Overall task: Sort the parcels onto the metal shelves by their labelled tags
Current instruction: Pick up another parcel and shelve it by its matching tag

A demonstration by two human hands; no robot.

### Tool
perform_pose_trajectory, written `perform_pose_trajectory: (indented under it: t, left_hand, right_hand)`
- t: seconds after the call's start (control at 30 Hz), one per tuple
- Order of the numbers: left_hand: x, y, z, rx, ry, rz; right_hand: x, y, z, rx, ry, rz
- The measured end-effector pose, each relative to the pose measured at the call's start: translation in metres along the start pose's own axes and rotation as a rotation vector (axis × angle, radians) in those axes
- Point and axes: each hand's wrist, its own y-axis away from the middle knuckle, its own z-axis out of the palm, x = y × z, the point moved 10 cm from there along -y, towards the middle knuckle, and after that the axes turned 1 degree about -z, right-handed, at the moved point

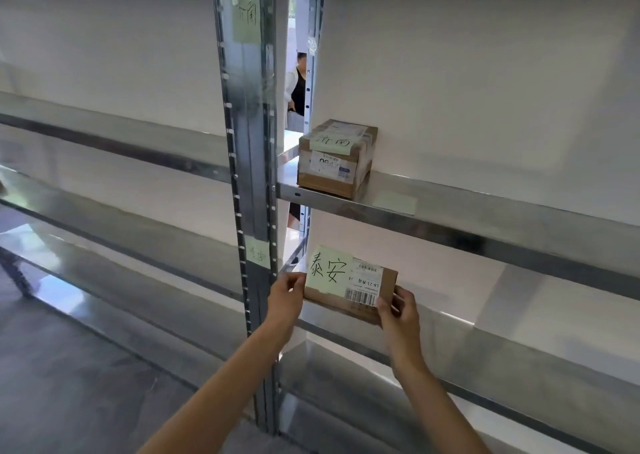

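Left grip point(289, 292) pinches the parcel point(386, 279) at its left end, fingers curled on the edge. Right grip point(398, 310) pinches the right near corner, thumb on top and fingers curled round the side. The parcel sits between the two grips, held level at the front edge of the shelf point(519, 356) just beyond them. Can't tell if its base touches the metal yet.

Step in hand, I'd say: set it down on this shelf. To do it well, check the match first. The post tag point(258, 254), just up-left of the left grip, is faint but seems to read like the note point(329, 270) on the parcel. Then slide the parcel fully past the front lip, flat, note facing out, and let go only once the base is down. The post point(252, 176) is close to the left grip, so mind the knuckles.

Parcel looks like a small brown cardboard box, flat and light. It carries a pale green handwritten note on its left half and a white barcode label point(363, 287) on its right. Edges look sound.

Above the grips, an upper shelf point(450, 208) carries a second box point(334, 163) with its own green note.
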Motion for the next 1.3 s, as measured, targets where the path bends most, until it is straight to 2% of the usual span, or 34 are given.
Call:
perform_pose_trajectory:
  t: [0.37,0.7,1.1,1.3]
  left_hand:
    - [-0.014,-0.008,-0.035,-0.039,0.099,0.004]
    - [-0.008,0.016,-0.024,-0.021,0.146,0.055]
    - [-0.021,0.01,-0.02,-0.029,0.043,0.01]
    - [-0.019,-0.003,-0.022,-0.065,0.022,0.055]
  right_hand:
    - [0.0,0.031,0.031,0.071,-0.035,0.021]
    - [0.004,0.045,0.008,0.078,-0.069,0.015]
    - [0.024,0.036,0.004,0.098,-0.063,0.045]
    - [0.036,0.028,0.012,0.127,-0.054,0.075]
